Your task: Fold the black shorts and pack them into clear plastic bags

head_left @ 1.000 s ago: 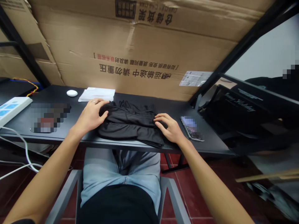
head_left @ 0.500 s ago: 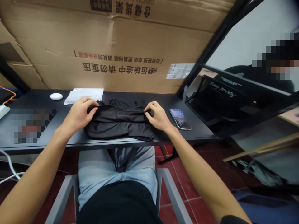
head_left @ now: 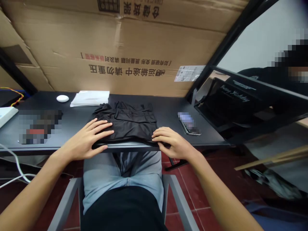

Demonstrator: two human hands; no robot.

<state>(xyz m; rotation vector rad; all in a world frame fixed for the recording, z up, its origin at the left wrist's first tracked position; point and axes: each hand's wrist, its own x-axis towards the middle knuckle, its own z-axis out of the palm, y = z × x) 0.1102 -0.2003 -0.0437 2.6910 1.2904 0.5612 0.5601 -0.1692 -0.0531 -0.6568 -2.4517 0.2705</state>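
Note:
A folded black garment (head_left: 134, 129) lies on the dark desk, its near edge along the desk's front edge. What kind of clothing it is I cannot make out. My left hand (head_left: 90, 139) rests on its near left part with fingers spread flat and the thumb toward the front edge. At the near right corner, my right hand (head_left: 172, 141) has its fingers on top of the cloth and the thumb lower down by the edge, in a loose pinch.
Right of the garment lies a phone (head_left: 189, 123). Behind it are a white packet (head_left: 90, 98) and a white oval object (head_left: 62, 98). A blurred-out item (head_left: 40, 126) is at the left. A large cardboard sheet (head_left: 134, 41) backs the desk (head_left: 166, 107). Another person (head_left: 269, 75) is at the right.
Both hands have come toward me from the garment's far fold to its near edge. That raised fold now lies flat toward the front. My left hand has let go and spread out.

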